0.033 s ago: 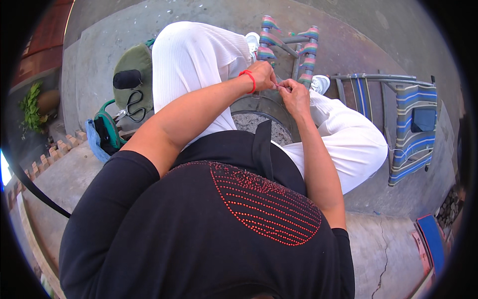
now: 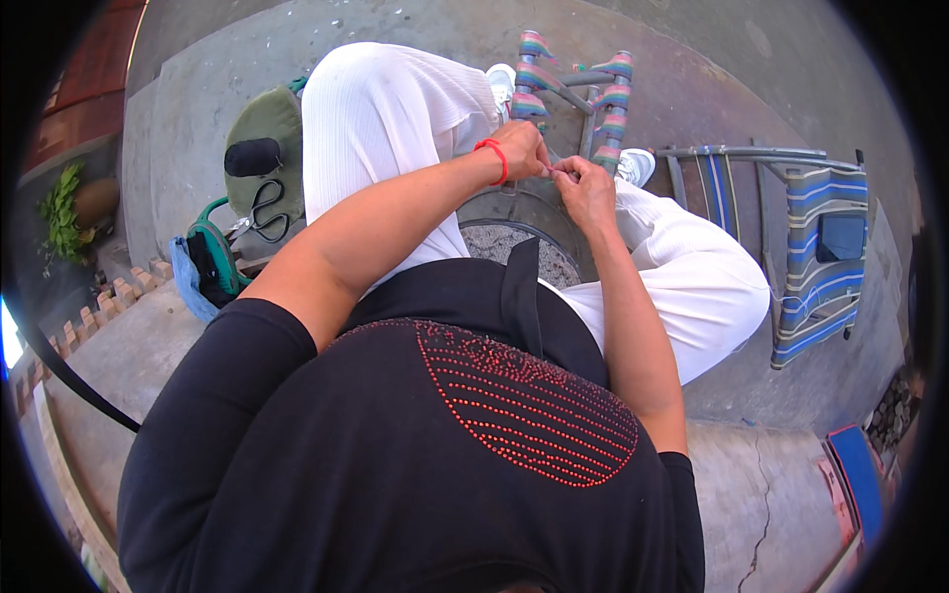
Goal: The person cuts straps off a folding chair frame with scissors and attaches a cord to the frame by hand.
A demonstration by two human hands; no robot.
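Observation:
My left hand (image 2: 524,148), with a red cord bracelet (image 2: 491,158) on the wrist, and my right hand (image 2: 585,190) meet between my knees, fingers closed and nearly touching. They pinch what looks like a thin pale strand (image 2: 554,170), too small to make out clearly. Just beyond them, a grey metal frame (image 2: 575,95) has striped pink, green and blue webbing (image 2: 615,96) wound along its two upright bars. Its lower part is partly hidden by my hands. A round grey-rimmed base (image 2: 514,252) sits beneath them.
At left, an olive cushion (image 2: 259,119) holds a black item (image 2: 252,157) and scissors (image 2: 259,210), beside a green-and-blue bag (image 2: 213,252). A plant (image 2: 64,212) stands farther left. At right lies a striped folding seat (image 2: 813,296) with a phone (image 2: 841,237); below it, a blue mat (image 2: 855,479).

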